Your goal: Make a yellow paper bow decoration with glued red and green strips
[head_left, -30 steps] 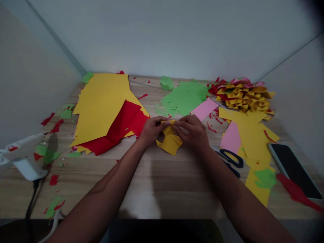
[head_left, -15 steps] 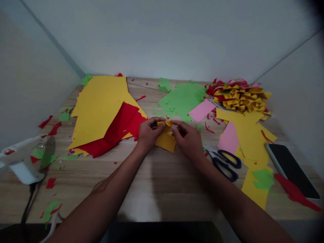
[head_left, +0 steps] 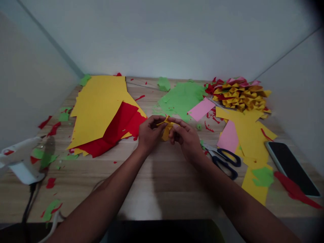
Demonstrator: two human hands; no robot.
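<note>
Sitting between the hands (head_left: 149,133) (head_left: 187,136), folded yellow paper (head_left: 165,134), pinched by both

Both forearms (head_left: 118,177) reach forward, fingers (head_left: 157,118) bent inward.

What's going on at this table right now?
A person has a small piece of yellow paper pinched between the left hand and the right hand, over the middle of the table. It looks bent at the top, though the hands hide part of it. Scissors lie beside the right forearm, and a white glue gun is at the far left. At the back right sits a cluster of folded paper pieces, mostly yellow.
</note>
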